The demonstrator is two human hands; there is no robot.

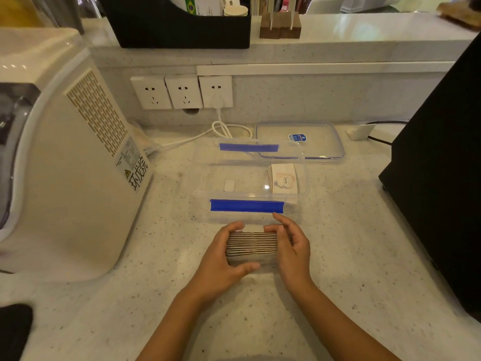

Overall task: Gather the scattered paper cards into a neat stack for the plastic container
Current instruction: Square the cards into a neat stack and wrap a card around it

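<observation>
A thick stack of paper cards (251, 244) stands on edge on the speckled counter, its edges facing me. My left hand (223, 261) wraps its left end, thumb below in front. My right hand (291, 243) presses against its right end, fingers curled over the top. Just beyond the hands sits the clear plastic container (203, 178) with blue clips; a smaller bundle of cards (283, 178) marked "love" stands at its right end, and a small white piece (229, 185) lies on its floor.
The container's clear lid (322, 136) lies behind it to the right. A large white appliance (73, 162) fills the left side, and a black box (440, 165) the right. White cables (223, 128) run from the wall sockets (182, 91).
</observation>
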